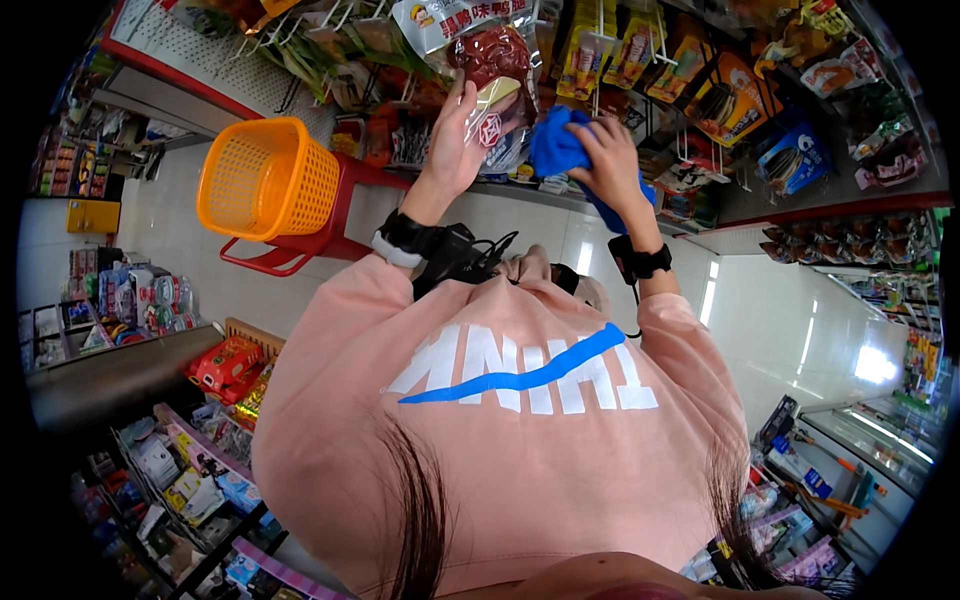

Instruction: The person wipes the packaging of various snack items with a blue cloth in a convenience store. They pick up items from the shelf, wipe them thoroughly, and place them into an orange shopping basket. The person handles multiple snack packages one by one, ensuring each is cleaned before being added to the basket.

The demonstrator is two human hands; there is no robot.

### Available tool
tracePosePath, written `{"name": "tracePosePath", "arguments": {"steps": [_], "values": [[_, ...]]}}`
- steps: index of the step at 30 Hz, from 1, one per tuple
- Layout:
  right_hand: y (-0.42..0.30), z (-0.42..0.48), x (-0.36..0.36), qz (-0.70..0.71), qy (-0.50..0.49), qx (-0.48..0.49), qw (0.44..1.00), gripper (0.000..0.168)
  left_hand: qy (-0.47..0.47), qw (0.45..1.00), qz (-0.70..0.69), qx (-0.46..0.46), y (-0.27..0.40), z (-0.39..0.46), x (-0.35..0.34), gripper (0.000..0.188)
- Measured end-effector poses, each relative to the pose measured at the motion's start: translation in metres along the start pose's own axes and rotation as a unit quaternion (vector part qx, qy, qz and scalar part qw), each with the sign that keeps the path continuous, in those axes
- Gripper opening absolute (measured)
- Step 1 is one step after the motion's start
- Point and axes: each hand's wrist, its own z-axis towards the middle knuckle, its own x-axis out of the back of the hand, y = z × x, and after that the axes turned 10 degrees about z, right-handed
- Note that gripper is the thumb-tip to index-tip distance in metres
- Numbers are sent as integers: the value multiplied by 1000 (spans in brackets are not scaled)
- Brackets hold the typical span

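Observation:
In my left hand [454, 146] is a clear vacuum-sealed package of dark reddish meat [491, 56], its printed header upward. The fingers lie behind the package and the thumb runs along its side. My right hand [611, 154] grips a bunched blue cloth [559, 142], close to the package's right side. Part of the cloth hangs below the wrist. Whether the cloth touches the package is not clear. Both hands are in front of a display rack with snack packets [589, 56] on hooks.
An orange plastic basket [311, 180] rests on a red plastic stool [341, 210] to the left. Orange and blue snack bags [791, 157] hang at the right. Wrapped brown items [847, 238] line a lower shelf. Stocked shelves [180, 480] stand behind me, over a tiled floor [780, 322].

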Motion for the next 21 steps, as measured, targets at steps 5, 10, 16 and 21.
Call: {"name": "tracePosePath", "arguments": {"steps": [5, 10, 16, 21], "values": [[-21, 20, 9, 49, 229, -20, 972, 62, 21, 999, 26, 13, 2, -9, -3, 37], [-50, 35, -11, 50, 208, 23, 977, 62, 11, 1000, 9, -2, -7, -12, -24, 64], [-61, 37, -33, 141, 207, 44, 967, 58, 21, 999, 30, 30, 0, -19, -25, 77], [-76, 47, -23, 195, 157, 103, 963, 54, -71, 986, -132, 75, -3, -15, -9, 64]]}}
